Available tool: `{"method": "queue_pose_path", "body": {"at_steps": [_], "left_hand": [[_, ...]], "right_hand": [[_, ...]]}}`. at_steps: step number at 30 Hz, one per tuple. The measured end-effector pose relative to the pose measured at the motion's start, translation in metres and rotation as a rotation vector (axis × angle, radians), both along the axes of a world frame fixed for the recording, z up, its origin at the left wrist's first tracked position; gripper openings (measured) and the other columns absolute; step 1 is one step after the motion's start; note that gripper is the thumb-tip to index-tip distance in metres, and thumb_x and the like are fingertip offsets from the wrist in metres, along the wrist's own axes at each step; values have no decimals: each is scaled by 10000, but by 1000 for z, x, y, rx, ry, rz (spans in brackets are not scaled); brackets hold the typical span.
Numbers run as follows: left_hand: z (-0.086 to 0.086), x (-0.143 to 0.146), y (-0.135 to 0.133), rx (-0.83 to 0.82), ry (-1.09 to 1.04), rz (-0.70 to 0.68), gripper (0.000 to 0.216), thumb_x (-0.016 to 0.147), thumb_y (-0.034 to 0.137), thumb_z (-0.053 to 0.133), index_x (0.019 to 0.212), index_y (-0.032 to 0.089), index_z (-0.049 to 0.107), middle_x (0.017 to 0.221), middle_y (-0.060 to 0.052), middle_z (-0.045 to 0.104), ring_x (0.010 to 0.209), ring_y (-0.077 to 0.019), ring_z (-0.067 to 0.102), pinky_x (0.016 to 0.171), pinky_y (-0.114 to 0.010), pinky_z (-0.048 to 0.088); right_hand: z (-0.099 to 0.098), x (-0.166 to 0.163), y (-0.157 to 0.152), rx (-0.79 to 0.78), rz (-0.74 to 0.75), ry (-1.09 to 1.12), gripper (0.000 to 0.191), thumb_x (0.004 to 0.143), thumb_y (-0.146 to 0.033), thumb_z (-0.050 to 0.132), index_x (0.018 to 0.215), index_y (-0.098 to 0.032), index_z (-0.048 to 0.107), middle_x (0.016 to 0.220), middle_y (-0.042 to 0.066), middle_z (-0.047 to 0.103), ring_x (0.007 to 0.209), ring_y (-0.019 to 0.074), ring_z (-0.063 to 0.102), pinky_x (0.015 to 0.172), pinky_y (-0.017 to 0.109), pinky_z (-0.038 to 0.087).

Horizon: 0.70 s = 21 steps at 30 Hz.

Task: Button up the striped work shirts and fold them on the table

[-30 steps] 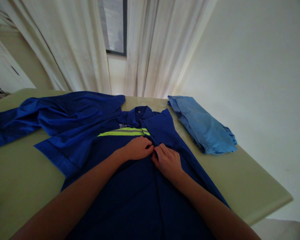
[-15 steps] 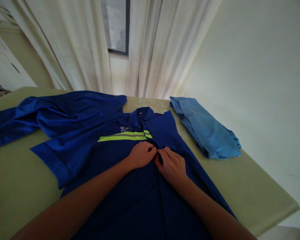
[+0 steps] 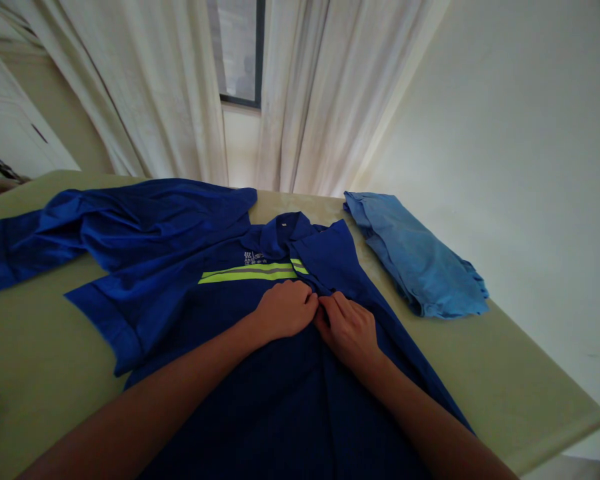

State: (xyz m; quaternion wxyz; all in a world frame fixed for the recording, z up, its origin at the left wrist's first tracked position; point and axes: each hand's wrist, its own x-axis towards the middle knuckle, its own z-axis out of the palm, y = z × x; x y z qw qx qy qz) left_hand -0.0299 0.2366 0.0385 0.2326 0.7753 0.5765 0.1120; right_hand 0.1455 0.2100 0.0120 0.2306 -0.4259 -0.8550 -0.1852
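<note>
Front placket (image 3: pixel 327 383) of the blue shirt (image 3: pixel 275 400) is pinched by left hand (image 3: pixel 287 310) and right hand (image 3: pixel 351 330), cloth spread beneath the grip; placket could be skewed if tugged unevenly.

White print (image 3: pixel 255 259), split by upright line (image 3: pixel 253 255), seen on blue shirt (image 3: pixel 290 387) above yellow-green stripe (image 3: pixel 253 272); letters too small to be read. Small pale label (image 3: pixel 284 225) noted inside collar (image 3: pixel 271 241); wording not resolved.
</note>
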Motion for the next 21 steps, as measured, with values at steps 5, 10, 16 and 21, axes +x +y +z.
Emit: {"method": "queue_pose_path", "body": {"at_steps": [5,10,16,21], "left_hand": [[2,0,0,-18,11,-11,423,988,388,375,824,212,723,963,-111,776,911,-276,728,812,-386,516],[6,-1,-1,-7,22,-14,420,993,391,369,870,208,727,989,-121,772,953,-285,727,854,-401,529],[7,-1,-3,-7,92,-16,426,1002,391,361,889,206,728,1003,-130,766,963,-292,728,859,-411,539],[8,2,-8,14,117,-11,434,1010,391,348,934,202,732,1027,-143,760,943,-306,729,822,-419,543]], "right_hand": [[0,1,4,-88,-9,28,163,971,-184,524,894,-186,668,805,29,633,656,142,571,642,286,375],[3,5,5,-159,0,50,136,952,-209,543,909,-187,670,830,30,634,681,142,583,646,276,381],[8,10,5,-282,38,-20,170,1004,-239,530,972,-199,691,867,21,655,693,136,604,644,273,381],[9,10,7,-197,42,-112,193,1012,-233,515,907,-192,672,823,27,638,659,148,564,641,298,345]]}}
